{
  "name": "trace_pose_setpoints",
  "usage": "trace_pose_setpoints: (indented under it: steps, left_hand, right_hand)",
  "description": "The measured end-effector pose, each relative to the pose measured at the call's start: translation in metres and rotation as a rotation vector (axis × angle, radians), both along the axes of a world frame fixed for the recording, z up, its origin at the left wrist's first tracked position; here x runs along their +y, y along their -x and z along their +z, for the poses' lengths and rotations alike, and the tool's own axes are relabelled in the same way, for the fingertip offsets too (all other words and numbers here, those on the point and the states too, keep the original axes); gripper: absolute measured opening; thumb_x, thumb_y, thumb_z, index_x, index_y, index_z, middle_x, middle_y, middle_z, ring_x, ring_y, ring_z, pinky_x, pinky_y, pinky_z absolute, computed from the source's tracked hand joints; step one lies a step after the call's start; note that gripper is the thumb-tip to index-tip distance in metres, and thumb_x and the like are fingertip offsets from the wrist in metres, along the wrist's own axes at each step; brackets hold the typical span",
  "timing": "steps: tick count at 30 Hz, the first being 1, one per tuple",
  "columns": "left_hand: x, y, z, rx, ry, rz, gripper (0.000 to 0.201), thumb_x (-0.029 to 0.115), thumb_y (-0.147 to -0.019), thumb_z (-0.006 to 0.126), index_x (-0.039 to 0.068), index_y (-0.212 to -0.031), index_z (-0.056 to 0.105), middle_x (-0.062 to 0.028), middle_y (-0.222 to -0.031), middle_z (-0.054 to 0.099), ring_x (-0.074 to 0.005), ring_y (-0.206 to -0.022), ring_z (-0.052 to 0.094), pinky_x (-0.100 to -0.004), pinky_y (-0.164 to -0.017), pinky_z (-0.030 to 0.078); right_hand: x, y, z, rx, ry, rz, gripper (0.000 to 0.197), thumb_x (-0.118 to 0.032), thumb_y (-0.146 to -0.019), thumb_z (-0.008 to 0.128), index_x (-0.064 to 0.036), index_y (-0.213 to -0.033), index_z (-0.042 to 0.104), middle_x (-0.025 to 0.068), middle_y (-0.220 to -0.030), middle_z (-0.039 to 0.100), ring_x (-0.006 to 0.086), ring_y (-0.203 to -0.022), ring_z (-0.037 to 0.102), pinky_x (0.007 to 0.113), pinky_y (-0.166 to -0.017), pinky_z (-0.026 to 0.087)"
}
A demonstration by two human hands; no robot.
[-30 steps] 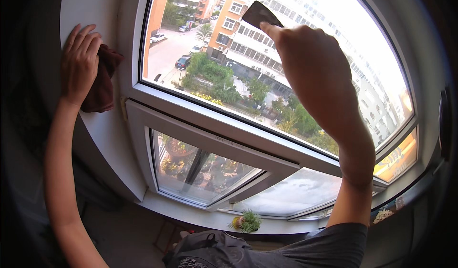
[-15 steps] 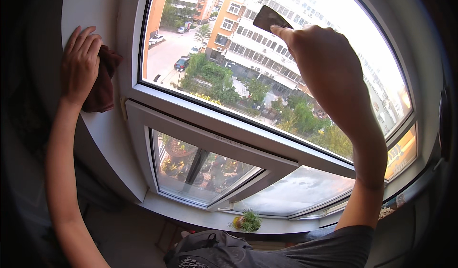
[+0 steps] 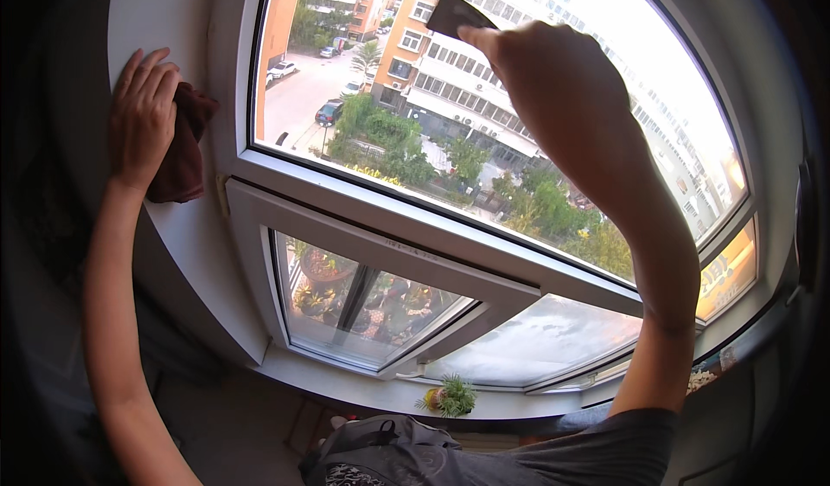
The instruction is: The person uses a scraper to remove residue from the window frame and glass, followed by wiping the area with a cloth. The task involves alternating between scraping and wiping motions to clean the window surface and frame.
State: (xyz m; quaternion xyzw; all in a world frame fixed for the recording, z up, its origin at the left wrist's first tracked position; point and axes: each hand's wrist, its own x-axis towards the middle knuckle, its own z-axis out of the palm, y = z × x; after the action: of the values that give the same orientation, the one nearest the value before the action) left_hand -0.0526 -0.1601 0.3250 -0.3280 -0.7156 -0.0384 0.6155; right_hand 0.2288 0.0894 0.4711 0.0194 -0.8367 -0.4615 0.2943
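Observation:
In my raised right hand (image 3: 553, 71) is a flat, dark scraper (image 3: 455, 15) with a wide, straight-edged blade. My index finger lies along the blade, and the tool is in front of the large upper window pane (image 3: 298, 127). The rest of its handle is hidden in my fist. At the left, my left hand (image 3: 143, 127) leans on the edge of the white wall beside the window. A folded dark brown cloth (image 3: 184, 153) is pinned between its palm and the wall, hanging out on the window side.
A white window frame (image 3: 346, 214) surrounds the panes. Below are a smaller framed window (image 3: 372, 309) and another pane (image 3: 545, 343). A small potted plant (image 3: 450, 397) stands on the sill (image 3: 510, 410). Buildings, trees and parked cars show outside through the glass.
My right hand and the scraper have moved left and slightly up across the upper pane. My left hand with the cloth has stayed nearly still.

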Motion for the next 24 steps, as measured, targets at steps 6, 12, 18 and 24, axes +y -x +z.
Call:
trace_pose_setpoints:
  steps: [6, 12, 18, 24]
  left_hand:
    - [0.004, -0.002, 0.0, -0.013, -0.002, -0.021, 0.026, -0.007, -0.077, 0.055, 0.0, -0.101, 0.06, -0.0093, -0.109, 0.061, -0.0231, -0.12, 0.052, -0.0407, -0.114, 0.032]
    - [0.001, -0.005, 0.003, 0.016, 0.004, 0.002, 0.018, -0.001, -0.081, 0.056, 0.002, -0.098, 0.06, -0.0069, -0.104, 0.062, -0.0198, -0.117, 0.053, -0.0374, -0.113, 0.033]
    - [0.001, -0.003, 0.001, 0.025, 0.01, 0.019, 0.019, -0.003, -0.081, 0.055, 0.001, -0.099, 0.06, -0.0081, -0.106, 0.062, -0.021, -0.119, 0.053, -0.0383, -0.113, 0.033]
    - [0.004, 0.0, -0.001, -0.02, -0.005, -0.021, 0.026, -0.008, -0.077, 0.055, 0.0, -0.101, 0.06, -0.0104, -0.11, 0.061, -0.0235, -0.121, 0.051, -0.0412, -0.115, 0.031]
  right_hand:
    - [0.004, 0.0, -0.002, -0.002, 0.035, 0.005, 0.033, 0.0, -0.086, 0.059, -0.0075, -0.118, 0.065, 0.0135, -0.068, 0.065, 0.0217, -0.059, 0.068, 0.032, -0.055, 0.054]
    - [-0.001, -0.013, 0.003, -0.013, 0.011, -0.164, 0.032, -0.001, -0.087, 0.059, -0.0077, -0.118, 0.065, 0.0138, -0.069, 0.067, 0.022, -0.06, 0.069, 0.031, -0.058, 0.056]
    - [0.001, 0.0, 0.003, -0.01, 0.031, -0.018, 0.03, -0.001, -0.088, 0.059, -0.0073, -0.116, 0.066, 0.0138, -0.067, 0.066, 0.0212, -0.058, 0.068, 0.033, -0.055, 0.053]
    - [0.001, -0.004, 0.002, 0.002, 0.034, -0.005, 0.029, -0.003, -0.088, 0.06, -0.0074, -0.116, 0.066, 0.0145, -0.066, 0.065, 0.0219, -0.058, 0.068, 0.032, -0.056, 0.052]
